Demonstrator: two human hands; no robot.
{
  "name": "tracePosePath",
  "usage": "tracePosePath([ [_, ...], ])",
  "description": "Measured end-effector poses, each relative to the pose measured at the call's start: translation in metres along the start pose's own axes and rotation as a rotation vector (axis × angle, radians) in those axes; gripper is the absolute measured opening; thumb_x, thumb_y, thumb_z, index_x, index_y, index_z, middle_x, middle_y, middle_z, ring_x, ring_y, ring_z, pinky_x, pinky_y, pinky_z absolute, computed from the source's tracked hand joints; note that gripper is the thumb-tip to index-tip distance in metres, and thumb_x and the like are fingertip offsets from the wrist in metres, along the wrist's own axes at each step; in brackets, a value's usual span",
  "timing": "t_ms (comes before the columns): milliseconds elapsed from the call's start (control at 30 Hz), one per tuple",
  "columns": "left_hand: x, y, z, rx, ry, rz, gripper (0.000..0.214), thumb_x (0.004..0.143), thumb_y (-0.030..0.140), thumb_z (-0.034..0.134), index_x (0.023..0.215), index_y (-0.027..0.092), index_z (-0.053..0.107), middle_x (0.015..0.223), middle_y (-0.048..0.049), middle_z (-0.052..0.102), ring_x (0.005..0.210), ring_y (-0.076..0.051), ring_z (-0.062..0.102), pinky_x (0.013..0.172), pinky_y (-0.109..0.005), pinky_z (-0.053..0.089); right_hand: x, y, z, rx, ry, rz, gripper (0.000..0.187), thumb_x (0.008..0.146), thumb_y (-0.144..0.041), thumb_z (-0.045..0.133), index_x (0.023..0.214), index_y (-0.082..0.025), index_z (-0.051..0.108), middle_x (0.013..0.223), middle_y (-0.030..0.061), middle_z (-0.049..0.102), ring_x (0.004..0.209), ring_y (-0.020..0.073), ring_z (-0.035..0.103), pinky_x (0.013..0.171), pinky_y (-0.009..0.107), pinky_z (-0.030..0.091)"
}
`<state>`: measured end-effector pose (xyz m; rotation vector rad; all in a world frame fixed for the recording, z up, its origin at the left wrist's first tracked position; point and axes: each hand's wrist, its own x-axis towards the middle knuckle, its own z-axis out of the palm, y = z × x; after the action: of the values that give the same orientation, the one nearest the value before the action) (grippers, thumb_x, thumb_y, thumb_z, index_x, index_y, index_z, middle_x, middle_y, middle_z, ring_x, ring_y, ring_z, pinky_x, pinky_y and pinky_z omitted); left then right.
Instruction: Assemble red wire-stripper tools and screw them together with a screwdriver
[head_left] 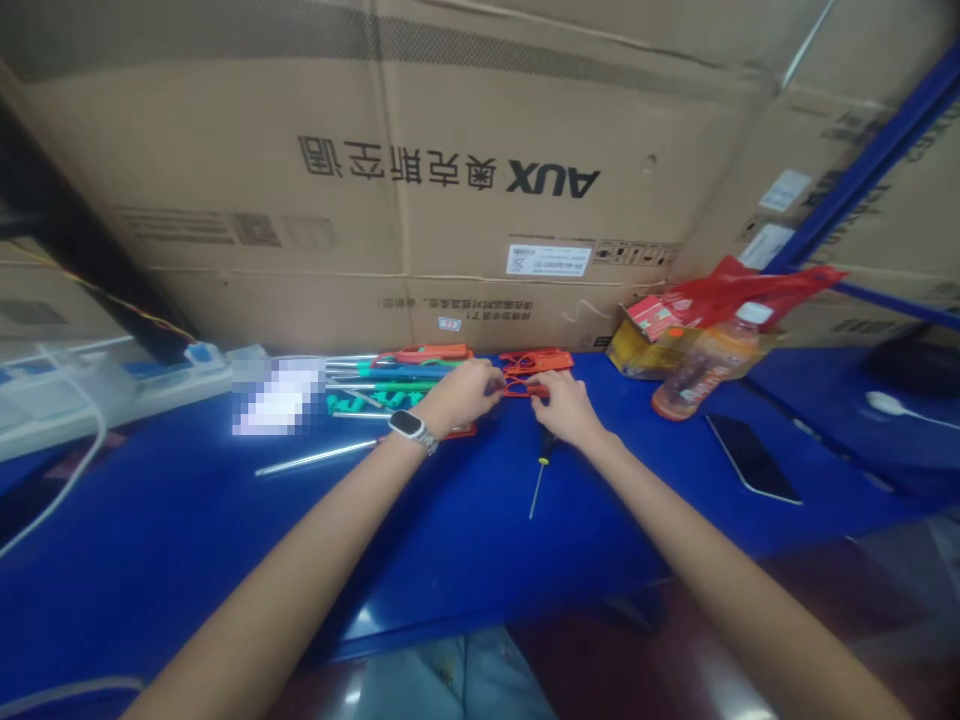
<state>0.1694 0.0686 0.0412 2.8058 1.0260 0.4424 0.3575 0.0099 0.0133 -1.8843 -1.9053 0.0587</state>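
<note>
Between my two hands, close to the cardboard wall, is a thin red plastic piece [517, 389] with openings in it; its exact kind is unclear. My left hand [466, 390], with a watch on the wrist, pinches its left end. Closed fingers of my right hand [564, 402] grip the right end. Similar red pieces [536, 361] lie just behind. Below my right hand, a screwdriver [538, 480] rests with its shaft towards me, its dark handle partly hidden. Left of my left hand lie several metal rods with coloured handles [405, 372] and green plastic parts [360, 403].
A large cardboard box [337, 230] stands behind the blue table [450, 540]. To the right are a drink bottle [705, 365], a yellow carton [637, 350], a red plastic bag [735, 290] and a phone [752, 457]. A power strip [172, 385] with cables lies left.
</note>
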Motion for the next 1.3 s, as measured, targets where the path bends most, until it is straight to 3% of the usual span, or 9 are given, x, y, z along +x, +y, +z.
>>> tracePosePath([
  [167, 0.036, 0.017, 0.023, 0.142, -0.045, -0.026, 0.029, 0.085, 0.025, 0.064, 0.111, 0.012, 0.069, 0.109, -0.016, 0.07, 0.109, -0.032, 0.062, 0.091, -0.038, 0.05, 0.005, 0.017, -0.001, -0.034, -0.059, 0.059, 0.033, 0.078, -0.019, 0.063, 0.111, -0.022, 0.069, 0.123, 0.0104, 0.067, 0.118, 0.0309, 0.053, 0.092, 0.044, 0.036],
  [300, 0.046, 0.021, 0.033, 0.175, -0.067, -0.038, 0.037, 0.084, 0.014, 0.059, 0.121, 0.01, 0.064, 0.112, -0.0189, 0.07, 0.108, -0.032, 0.064, 0.091, -0.04, 0.049, 0.012, 0.028, 0.003, 0.033, -0.067, 0.046, 0.034, 0.077, -0.019, 0.064, 0.111, -0.022, 0.068, 0.119, 0.009, 0.069, 0.116, 0.0294, 0.057, 0.096, 0.046, 0.035],
  [500, 0.039, 0.016, 0.018, 0.125, -0.032, 0.007, 0.028, 0.092, 0.014, 0.05, 0.11, 0.018, 0.07, 0.106, -0.0112, 0.074, 0.101, -0.025, 0.068, 0.091, -0.034, 0.05, 0.016, 0.038, 0.003, 0.217, 0.054, -0.136, 0.026, 0.084, -0.013, 0.058, 0.106, -0.022, 0.069, 0.108, 0.005, 0.075, 0.103, 0.0233, 0.067, 0.097, 0.041, 0.042],
  [600, 0.021, 0.005, 0.0, -0.099, 0.105, 0.024, 0.024, 0.094, 0.022, 0.055, 0.112, 0.02, 0.071, 0.106, -0.0085, 0.076, 0.096, -0.024, 0.071, 0.087, -0.033, 0.052, 0.012, 0.028, -0.002, 0.32, 0.139, -0.256, 0.031, 0.086, -0.017, 0.061, 0.116, -0.022, 0.066, 0.116, 0.0058, 0.072, 0.109, 0.0233, 0.066, 0.099, 0.04, 0.045],
  [700, -0.009, -0.01, -0.016, -0.347, 0.198, -0.002, 0.024, 0.092, 0.031, 0.061, 0.109, 0.019, 0.073, 0.106, -0.0075, 0.076, 0.097, -0.024, 0.071, 0.089, -0.034, 0.053, 0.003, 0.005, -0.005, 0.333, 0.135, -0.364, 0.04, 0.087, -0.021, 0.063, 0.127, -0.023, 0.06, 0.126, 0.0081, 0.066, 0.116, 0.0254, 0.062, 0.102, 0.044, 0.045],
  [967, -0.103, -0.047, -0.027, -0.706, 0.174, -0.261, 0.035, 0.086, 0.047, 0.068, 0.101, 0.016, 0.072, 0.09, -0.0063, 0.077, 0.081, -0.021, 0.072, 0.07, -0.03, 0.057, -0.003, -0.063, 0.013, 0.29, -0.055, -0.657, 0.028, 0.092, -0.027, 0.065, 0.12, -0.021, 0.065, 0.116, 0.0092, 0.069, 0.108, 0.0241, 0.064, 0.093, 0.04, 0.051],
  [1033, -0.118, -0.054, -0.027, -0.714, 0.164, -0.281, 0.034, 0.086, 0.048, 0.067, 0.098, 0.016, 0.073, 0.086, -0.0056, 0.077, 0.078, -0.021, 0.072, 0.07, -0.03, 0.056, 0.002, -0.073, 0.018, 0.253, -0.098, -0.743, 0.03, 0.093, -0.028, 0.065, 0.122, -0.021, 0.066, 0.116, 0.0096, 0.07, 0.108, 0.024, 0.064, 0.093, 0.039, 0.051],
  [1133, -0.134, -0.063, -0.028, -0.534, 0.221, -0.222, 0.029, 0.088, 0.045, 0.066, 0.098, 0.019, 0.075, 0.091, -0.0051, 0.077, 0.083, -0.02, 0.07, 0.079, -0.033, 0.055, 0.012, -0.084, 0.021, 0.199, -0.165, -0.84, 0.027, 0.093, -0.029, 0.065, 0.119, -0.022, 0.069, 0.112, 0.0086, 0.073, 0.105, 0.0237, 0.065, 0.093, 0.039, 0.05],
  [1300, -0.145, -0.073, -0.029, -0.36, 0.204, -0.11, 0.034, 0.076, 0.036, 0.079, 0.106, 0.021, 0.074, 0.106, -0.0068, 0.073, 0.1, -0.024, 0.065, 0.093, -0.039, 0.051, 0.022, -0.087, 0.021, 0.197, -0.251, -0.831, 0.03, 0.091, -0.032, 0.068, 0.119, -0.023, 0.071, 0.106, 0.0066, 0.076, 0.097, 0.023, 0.067, 0.088, 0.039, 0.051],
])
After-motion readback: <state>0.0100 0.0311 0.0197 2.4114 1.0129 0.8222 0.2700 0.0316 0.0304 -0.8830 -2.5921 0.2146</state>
